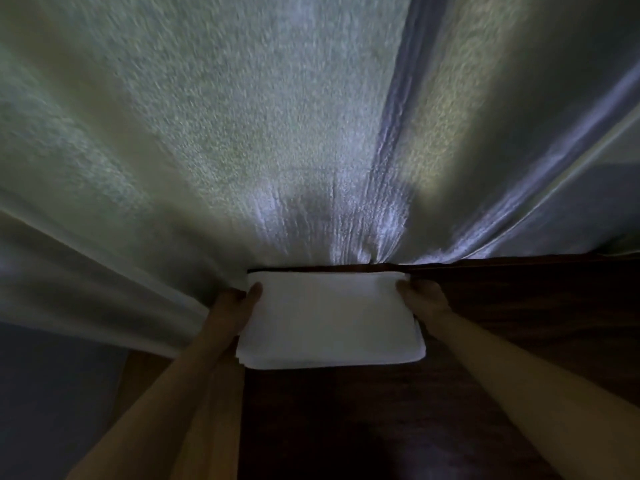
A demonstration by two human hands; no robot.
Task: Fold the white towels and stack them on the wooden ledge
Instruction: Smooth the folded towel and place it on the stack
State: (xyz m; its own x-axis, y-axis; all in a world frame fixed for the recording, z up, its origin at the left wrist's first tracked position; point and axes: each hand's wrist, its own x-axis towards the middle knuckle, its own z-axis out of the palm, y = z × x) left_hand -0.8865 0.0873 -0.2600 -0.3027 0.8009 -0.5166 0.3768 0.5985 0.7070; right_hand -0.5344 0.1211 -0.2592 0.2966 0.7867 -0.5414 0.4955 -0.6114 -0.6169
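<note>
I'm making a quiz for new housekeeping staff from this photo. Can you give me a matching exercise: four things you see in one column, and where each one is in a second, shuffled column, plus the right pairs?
Things
1. folded white towel
2. left hand
3. right hand
4. hanging pale fabric

Places
A. at the folded towel's right edge
B. lying on the dark wooden ledge
C. filling the upper part of the view, beyond the ledge
D. at the folded towel's left edge, thumb on top

Pairs: 1-B, 2-D, 3-A, 4-C
</note>
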